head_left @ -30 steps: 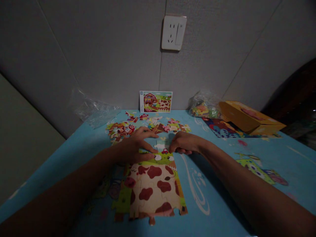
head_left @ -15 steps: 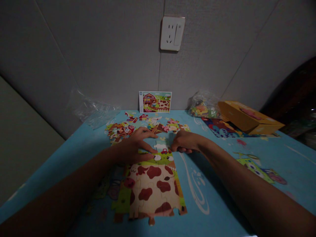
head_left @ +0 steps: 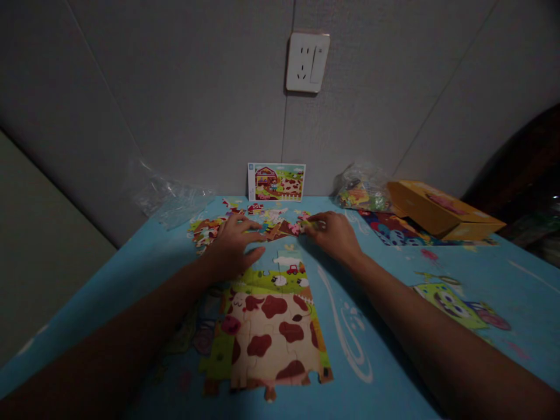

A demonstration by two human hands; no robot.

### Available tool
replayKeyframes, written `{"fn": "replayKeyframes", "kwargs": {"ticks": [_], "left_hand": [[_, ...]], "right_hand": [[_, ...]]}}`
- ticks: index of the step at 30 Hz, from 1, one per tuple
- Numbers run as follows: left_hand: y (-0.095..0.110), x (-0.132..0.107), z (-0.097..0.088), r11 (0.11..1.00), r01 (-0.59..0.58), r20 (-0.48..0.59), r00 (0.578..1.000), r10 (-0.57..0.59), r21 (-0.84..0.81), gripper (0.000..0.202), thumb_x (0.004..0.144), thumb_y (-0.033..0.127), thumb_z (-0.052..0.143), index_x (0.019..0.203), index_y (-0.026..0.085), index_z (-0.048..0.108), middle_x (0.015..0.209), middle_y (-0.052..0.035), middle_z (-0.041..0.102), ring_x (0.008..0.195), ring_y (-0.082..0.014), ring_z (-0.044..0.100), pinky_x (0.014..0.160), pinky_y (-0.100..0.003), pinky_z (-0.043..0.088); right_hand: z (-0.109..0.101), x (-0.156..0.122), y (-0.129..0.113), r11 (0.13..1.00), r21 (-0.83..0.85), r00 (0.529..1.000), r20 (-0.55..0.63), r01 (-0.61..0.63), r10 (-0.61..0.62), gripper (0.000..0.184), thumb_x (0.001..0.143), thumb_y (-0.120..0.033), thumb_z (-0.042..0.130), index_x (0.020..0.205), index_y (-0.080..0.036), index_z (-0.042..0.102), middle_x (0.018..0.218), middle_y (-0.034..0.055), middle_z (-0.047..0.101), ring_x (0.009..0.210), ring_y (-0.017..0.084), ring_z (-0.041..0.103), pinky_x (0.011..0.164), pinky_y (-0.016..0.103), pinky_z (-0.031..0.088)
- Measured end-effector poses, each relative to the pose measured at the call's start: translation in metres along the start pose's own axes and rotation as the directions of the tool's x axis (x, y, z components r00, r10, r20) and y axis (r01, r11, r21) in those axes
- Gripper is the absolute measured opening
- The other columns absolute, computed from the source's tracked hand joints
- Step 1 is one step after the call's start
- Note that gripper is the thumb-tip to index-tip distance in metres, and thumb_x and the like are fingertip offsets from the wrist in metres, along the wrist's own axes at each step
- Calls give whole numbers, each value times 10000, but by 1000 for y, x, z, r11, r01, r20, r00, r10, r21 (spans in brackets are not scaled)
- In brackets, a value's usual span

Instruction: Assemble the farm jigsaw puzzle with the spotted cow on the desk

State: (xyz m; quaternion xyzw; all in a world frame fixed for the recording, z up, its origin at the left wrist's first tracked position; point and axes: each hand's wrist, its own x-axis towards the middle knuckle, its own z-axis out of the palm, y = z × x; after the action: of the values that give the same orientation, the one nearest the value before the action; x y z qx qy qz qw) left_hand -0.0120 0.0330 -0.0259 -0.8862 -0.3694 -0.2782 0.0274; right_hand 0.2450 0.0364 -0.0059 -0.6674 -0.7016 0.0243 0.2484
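A partly joined jigsaw puzzle (head_left: 273,332) lies in front of me, showing a brown-spotted cow, sheep and a red truck. My left hand (head_left: 234,245) hovers at the puzzle's upper left, by the loose pieces, its fingers spread and holding nothing. Beyond the puzzle, my right hand (head_left: 336,236) reaches into the right end of the loose puzzle pieces (head_left: 280,229). Its thumb and forefinger close around the edge of a puzzle piece (head_left: 311,224), which they partly hide. More loose pieces (head_left: 205,230) are heaped beside my left hand.
A picture card (head_left: 276,182) of the farm scene leans on the wall under a socket (head_left: 308,62). At left is a clear plastic bag (head_left: 175,204). A bag of pieces (head_left: 363,189) and an open yellow box (head_left: 441,207) stand at right on the blue tablecloth (head_left: 385,350).
My right hand has moved away from the puzzle's upper right edge to the loose pieces beyond. My left hand has lifted off the puzzle and shifted slightly left.
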Motion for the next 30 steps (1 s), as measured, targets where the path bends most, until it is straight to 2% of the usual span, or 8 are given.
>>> {"fn": "replayKeyframes", "kwargs": {"ticks": [2,5,13,22,24,26,28,30], "left_hand": [[-3,-2,3,997,52,52,997,-55,49,340,814,303,664,1148,257,710,1217,-92,652,1150,-349,465,966,-607,388],[-4,-4,6,995,63,101,992,-70,75,375,828,324,651,1199,283,684,1233,-84,644,1160,-363,458,958,-616,387],[-4,-3,6,995,77,97,992,-84,69,377,827,330,652,1197,265,692,1219,-100,650,1177,-369,450,968,-619,382],[-5,-3,6,996,64,100,993,-69,61,356,829,333,651,1172,253,704,1208,-109,654,1164,-356,464,972,-612,382],[-5,-3,7,996,71,97,992,-77,60,407,831,338,655,1223,229,672,1225,-115,648,1175,-366,455,974,-618,381],[-5,-3,7,996,78,71,994,-81,37,578,825,343,673,1363,171,549,1253,-136,636,1180,-367,449,977,-612,390],[-5,-1,7,998,59,21,998,-59,2,732,825,342,688,1458,109,403,1262,-154,633,1181,-355,452,982,-591,403],[-5,0,6,1000,-2,-40,999,1,-22,665,849,327,674,1429,101,439,1207,-148,661,1174,-332,466,992,-558,411]], "right_hand": [[3,1,3,995,-33,995,48,89,-88,237,823,-304,622,956,-158,752,994,120,732,886,223,633,777,301,411],[6,2,5,989,-18,983,120,144,-141,173,818,-269,637,886,-165,757,922,84,741,852,202,642,768,283,410],[10,4,7,995,-9,989,102,104,-103,251,809,-250,664,1018,-124,720,1012,117,737,908,236,659,774,296,442],[17,4,12,980,170,993,46,101,-110,339,748,-74,658,1079,-145,639,1071,108,719,953,216,658,850,322,469],[17,4,11,972,183,989,-5,147,-149,346,753,-71,645,1090,-146,632,1067,111,712,964,229,645,875,352,461],[15,1,8,945,215,969,-67,246,-237,338,774,-85,622,1105,-155,623,1064,108,701,977,242,624,881,377,454],[12,-3,2,886,256,922,-110,388,-372,331,799,-105,600,1123,-168,609,1076,102,685,997,252,596,871,388,452],[9,-8,-5,810,286,858,-113,512,-502,311,833,-128,575,1139,-179,594,1086,101,667,1010,256,569,861,393,448]]}}
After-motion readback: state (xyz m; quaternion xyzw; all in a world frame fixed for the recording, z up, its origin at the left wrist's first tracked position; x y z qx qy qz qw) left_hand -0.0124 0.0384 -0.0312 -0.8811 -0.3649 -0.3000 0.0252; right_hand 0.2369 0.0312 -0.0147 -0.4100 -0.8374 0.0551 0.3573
